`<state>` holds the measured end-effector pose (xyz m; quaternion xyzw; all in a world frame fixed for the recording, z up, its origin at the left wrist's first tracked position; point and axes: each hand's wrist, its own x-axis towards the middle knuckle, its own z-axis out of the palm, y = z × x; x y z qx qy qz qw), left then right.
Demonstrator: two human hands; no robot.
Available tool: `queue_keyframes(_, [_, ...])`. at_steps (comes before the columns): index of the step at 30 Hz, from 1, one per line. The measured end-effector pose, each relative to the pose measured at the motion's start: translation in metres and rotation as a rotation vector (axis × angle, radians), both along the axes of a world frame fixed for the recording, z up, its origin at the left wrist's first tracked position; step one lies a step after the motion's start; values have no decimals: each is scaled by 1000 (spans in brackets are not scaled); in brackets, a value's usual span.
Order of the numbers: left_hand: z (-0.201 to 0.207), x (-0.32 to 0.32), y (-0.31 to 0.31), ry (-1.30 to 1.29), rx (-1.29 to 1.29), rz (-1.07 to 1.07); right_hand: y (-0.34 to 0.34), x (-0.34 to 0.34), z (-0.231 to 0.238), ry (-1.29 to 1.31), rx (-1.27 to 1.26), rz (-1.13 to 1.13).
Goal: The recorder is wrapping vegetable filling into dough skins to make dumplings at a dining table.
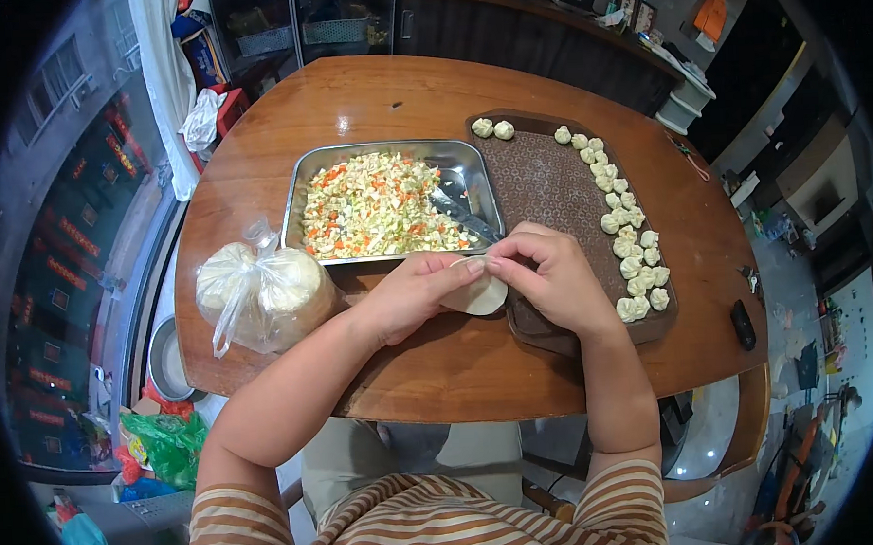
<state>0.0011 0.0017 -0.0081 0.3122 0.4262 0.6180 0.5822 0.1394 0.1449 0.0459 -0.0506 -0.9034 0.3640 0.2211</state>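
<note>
Both hands pinched a thin, round, white dough wrapper [481, 298] above a glossy brown wooden table [321, 92].
The left hand [408, 295] and right hand [556, 272] gripped its upper rim between thumbs and fingers, probably to control the soft edge. A rectangular silvery metal pan [392, 147] of chopped white, green and orange vegetables [375, 205] stood just beyond, seemingly for short reach; its near rim and the knotted clear plastic bag [296, 283] limited movement ahead and leftward. Pale pleated dumplings [632, 254] lined the patterned brown tray's [540, 185] right side, apparently leaving its middle open for the right hand.
</note>
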Motion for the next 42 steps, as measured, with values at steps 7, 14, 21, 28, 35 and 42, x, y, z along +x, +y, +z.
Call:
queue_keyframes(7, [7, 4, -1, 95, -20, 36, -3, -1, 0, 6, 8, -5])
queue_keyframes(14, [2, 5, 1, -11, 24, 1, 0, -1, -3, 23, -59, -45])
queue_keyframes(21, [3, 4, 2, -5, -59, 57, 1, 0, -3, 19, -124, -116])
queue_keyframes(28, [3, 4, 2, 118, -13, 48, 0, 1, 0, -126, -180, -83])
queue_keyframes(35, [4, 4, 2, 40, -35, 45, 0, -1, -5, -73, -202, -106])
queue_keyframes(42, [3, 3, 2, 81, -48, 46, 2, 0, -4, -104, -224, -90])
